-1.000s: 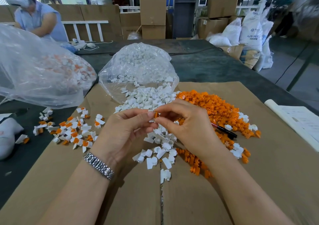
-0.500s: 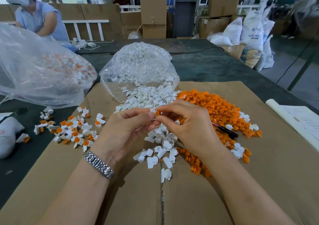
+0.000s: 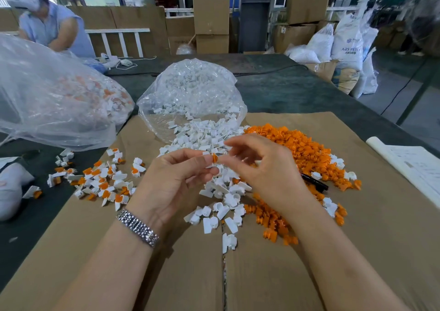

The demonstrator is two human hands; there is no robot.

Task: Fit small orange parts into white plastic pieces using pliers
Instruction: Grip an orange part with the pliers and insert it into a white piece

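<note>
I am working over a flattened cardboard sheet that is covering the near part of the table; a metal watch band is sitting on my left wrist. My left hand is pinching a white plastic piece between thumb and forefinger, with an orange part standing in its top; my right hand is hovering just beside it, fingers loosely curled and partly spread, its fingertips lying close to the orange part; whether they are touching it I cannot tell. Below and between my hands loose white pieces are lying scattered on the cardboard; a strip of loose orange parts is running under my right wrist. To my left, assembled white-and-orange pieces are lying in a spread group across the cardboard edge and onto the table. To my right, a black pen-like tool is resting against the orange pile; whether it is the pliers I cannot tell. Further right a white paper sheet is lying at the cardboard's edge. Beyond my hands a clear open bag is spilling white pieces onto the cardboard; a larger clear bag holding mixed white and orange pieces is lying at far left. At the far side another person is working; cardboard boxes and white sacks are standing behind.
</note>
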